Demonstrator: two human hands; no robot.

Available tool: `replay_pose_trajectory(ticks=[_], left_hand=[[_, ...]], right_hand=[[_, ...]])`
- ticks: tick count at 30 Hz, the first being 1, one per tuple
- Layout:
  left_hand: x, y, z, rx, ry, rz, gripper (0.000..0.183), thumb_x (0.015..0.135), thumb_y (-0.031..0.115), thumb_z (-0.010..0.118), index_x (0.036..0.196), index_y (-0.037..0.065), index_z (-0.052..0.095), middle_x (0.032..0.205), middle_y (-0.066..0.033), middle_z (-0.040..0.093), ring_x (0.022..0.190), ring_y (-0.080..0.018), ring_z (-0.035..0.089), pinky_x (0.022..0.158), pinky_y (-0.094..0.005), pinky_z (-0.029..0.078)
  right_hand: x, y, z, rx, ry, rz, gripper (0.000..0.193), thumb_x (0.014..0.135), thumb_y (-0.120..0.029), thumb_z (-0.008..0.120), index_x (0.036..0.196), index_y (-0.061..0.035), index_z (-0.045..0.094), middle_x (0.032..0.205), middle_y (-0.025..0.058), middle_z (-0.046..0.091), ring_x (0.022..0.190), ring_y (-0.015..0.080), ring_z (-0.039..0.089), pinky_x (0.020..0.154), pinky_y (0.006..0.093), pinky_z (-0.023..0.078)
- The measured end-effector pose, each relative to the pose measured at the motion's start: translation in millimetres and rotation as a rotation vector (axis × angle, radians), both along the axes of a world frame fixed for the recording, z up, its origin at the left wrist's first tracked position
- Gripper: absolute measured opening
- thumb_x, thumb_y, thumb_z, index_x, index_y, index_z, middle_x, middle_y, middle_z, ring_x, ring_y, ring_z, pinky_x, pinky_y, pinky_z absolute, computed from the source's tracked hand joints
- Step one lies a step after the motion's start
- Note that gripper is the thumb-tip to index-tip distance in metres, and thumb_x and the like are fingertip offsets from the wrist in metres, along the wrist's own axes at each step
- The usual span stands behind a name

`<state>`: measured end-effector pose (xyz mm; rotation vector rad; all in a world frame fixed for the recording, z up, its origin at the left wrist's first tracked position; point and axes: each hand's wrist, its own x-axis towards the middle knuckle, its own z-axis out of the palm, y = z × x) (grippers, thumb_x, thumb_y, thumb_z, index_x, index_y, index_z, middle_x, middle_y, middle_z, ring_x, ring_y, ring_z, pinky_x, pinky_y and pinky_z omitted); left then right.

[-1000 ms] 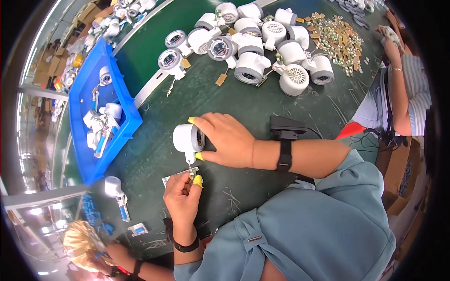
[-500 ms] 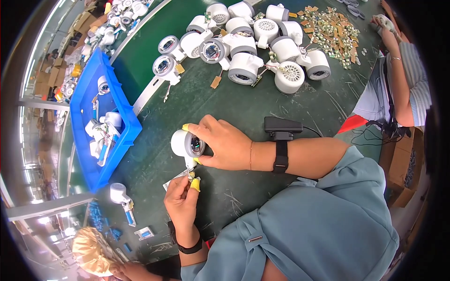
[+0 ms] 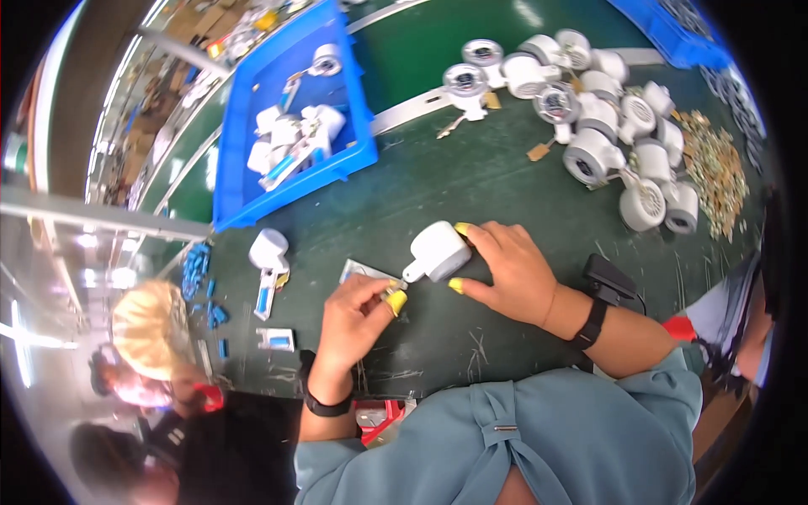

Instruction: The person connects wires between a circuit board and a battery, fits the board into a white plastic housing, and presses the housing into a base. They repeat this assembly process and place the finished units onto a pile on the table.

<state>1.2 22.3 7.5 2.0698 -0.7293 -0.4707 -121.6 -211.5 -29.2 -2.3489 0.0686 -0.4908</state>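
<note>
The right hand (image 3: 518, 273) clamps the white motor housing (image 3: 439, 250), its stub aimed lower-left at the left hand (image 3: 358, 316), whose grip pinches a small part.

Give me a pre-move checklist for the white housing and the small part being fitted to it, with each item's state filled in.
1. Right hand steadies the white housing on the green table: ok.
2. Left hand pinches a small part at its fingertips: ok, though the part itself is too small to identify.
3. Housing's short spout points toward the left hand: ok.
4. Part seated in the spout: cannot tell.
5. Flat packet lies close behind the left fingertips and could be nudged: not ok.
6. Pile of white housings and blue bin stand apart from both hands: ok.
</note>
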Motion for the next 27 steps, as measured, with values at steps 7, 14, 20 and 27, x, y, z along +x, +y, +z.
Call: replay_pose_trajectory(ticks=[7,14,20,27], left_hand=[[99.0,77.6,-17.3,0.145,-0.297,0.276,0.019,0.085,0.011,0.072,0.100,-0.001,0.071,0.088,-0.0061,0.066,0.073,-0.0123,0.060,0.066,-0.0246,0.047],[134.1,146.7,-2.3,0.210,-0.604,0.471,0.041,0.089,0.016,0.069,0.125,-0.001,0.060,0.123,-0.0192,0.056,0.103,-0.0251,0.062,0.078,-0.0320,0.055],[49.1,169.5,-15.1,0.929,-0.503,0.630,0.052,0.092,0.043,0.060,0.125,0.002,0.056,0.124,-0.0251,0.055,0.113,-0.0444,0.055,0.091,-0.0505,0.048],[-29.6,101.7,-14.1,0.483,-0.666,0.116,0.047,0.083,0.012,0.068,0.126,-0.002,0.055,0.135,-0.0251,0.051,0.123,-0.0439,0.049,0.104,-0.0474,0.041]], right_hand=[[5.6,-0.5,-1.9,-0.042,0.021,0.042,0.052,0.077,-0.014,0.075,0.123,-0.0048,0.054,0.103,0.0075,0.059,0.084,0.0241,0.057,0.081,0.0368,0.043],[7.5,-2.8,-3.6,-0.051,-0.005,0.043,0.046,0.077,-0.009,0.072,0.120,-0.0055,0.056,0.101,0.0072,0.059,0.081,0.0234,0.059,0.081,0.0362,0.044],[24.7,-23.1,-0.8,0.270,0.074,-0.023,0.044,0.085,-0.009,0.068,0.125,-0.0027,0.051,0.095,0.0079,0.063,0.072,0.0169,0.063,0.068,0.0333,0.049],[110.9,-66.0,17.4,1.140,0.317,-0.326,0.027,0.096,-0.018,0.056,0.115,0.0019,0.052,0.095,0.0096,0.065,0.078,0.0184,0.067,0.066,0.0321,0.056]])
